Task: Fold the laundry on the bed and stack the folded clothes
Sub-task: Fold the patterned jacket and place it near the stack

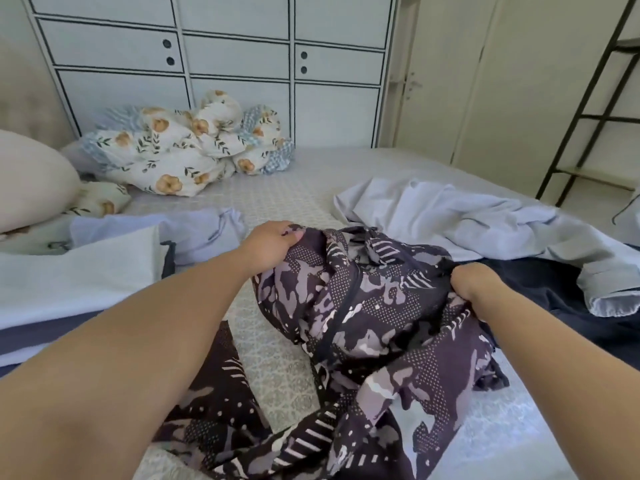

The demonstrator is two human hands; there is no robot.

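Observation:
A dark purple patterned garment point(363, 317) lies bunched in the middle of the bed point(277, 195), trailing toward me. My left hand point(270, 245) grips its upper left edge with curled fingers. My right hand point(476, 284) grips its right side, fingers buried in the cloth. A stack of folded light blue and dark clothes point(76, 275) sits at the left. A crumpled pale blue shirt point(485, 223) lies at the right, over a dark navy garment point(561, 306).
A floral blanket point(183, 150) is heaped at the far side of the bed, with a beige pillow point(31, 181) at the left. White cupboards point(225, 64) stand behind the bed. A door point(450, 81) and a black metal shelf frame point(588, 116) are at the right.

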